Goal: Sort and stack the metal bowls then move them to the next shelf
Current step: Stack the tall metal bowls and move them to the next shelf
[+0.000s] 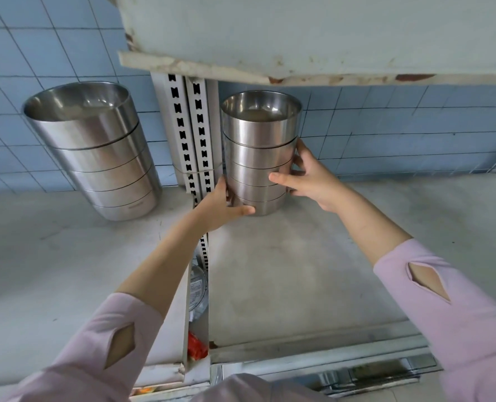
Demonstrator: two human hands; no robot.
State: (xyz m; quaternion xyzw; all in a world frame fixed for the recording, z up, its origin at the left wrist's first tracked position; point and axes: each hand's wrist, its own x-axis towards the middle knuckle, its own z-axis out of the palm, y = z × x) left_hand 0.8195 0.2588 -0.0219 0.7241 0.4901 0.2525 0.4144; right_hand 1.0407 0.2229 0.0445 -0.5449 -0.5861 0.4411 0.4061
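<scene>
Bowls of metal nested in a tall stack [259, 158] sit at the far left of the right shelf [299, 271], just beside the slotted post [191, 134], with the left grip [223, 206] and right grip [313, 181] clasping its lower sides, while a wider stack [96, 152] stands on the left shelf [52, 256]

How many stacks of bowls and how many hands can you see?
Bowl stacks: 2 (wide stack, narrow stack)
Hands: 2 (left hand, right hand)
Total: 4
</scene>
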